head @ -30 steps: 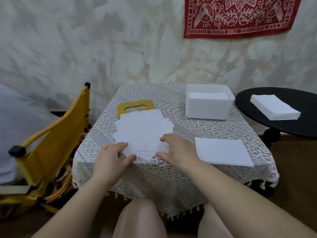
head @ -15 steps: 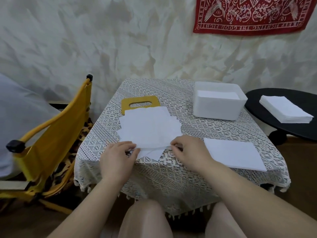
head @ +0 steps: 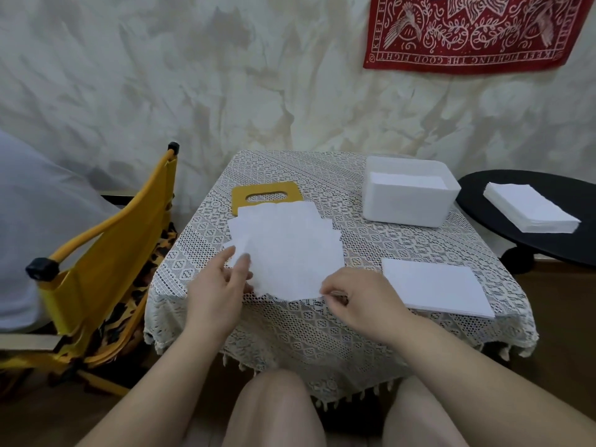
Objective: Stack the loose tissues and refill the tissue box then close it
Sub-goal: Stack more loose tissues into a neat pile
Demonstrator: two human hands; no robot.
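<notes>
Head view: we see a small table (head: 322,324) under a lace cloth, and we use the white tissue box (head: 409,201) at its far right as our landmark. The box is open, w/ a flat pile of tissues inside, approx level w/ the rim.

Left of the box and nearer us lie the loose tissues (head: 287,250), fanned out in a messy overlapping heap. Their far edge covers part of the yellow lid (head: 266,196), which lies flat on the table, left of the box, its slot showing.

The left hand (head: 219,291) sits at the heap's near-left edge, fingers (head: 240,269) fairly straight and touching the sheets; we can't tell if the thumb grips anything. The right hand (head: 358,304) is at the heap's near-right corner, fingers curled, pinching a tissue edge.

Nearer us than the box, a neat tissue stack (head: 432,285) lies flat on the table, just right of the right hand.

Right of the box, off the table, a black round side table (head: 548,250) carries another tissue pile (head: 529,209). Far left of the box stands a yellow folding chair (head: 106,253). A red patterned cloth (head: 467,30) hangs on the wall above the box.
</notes>
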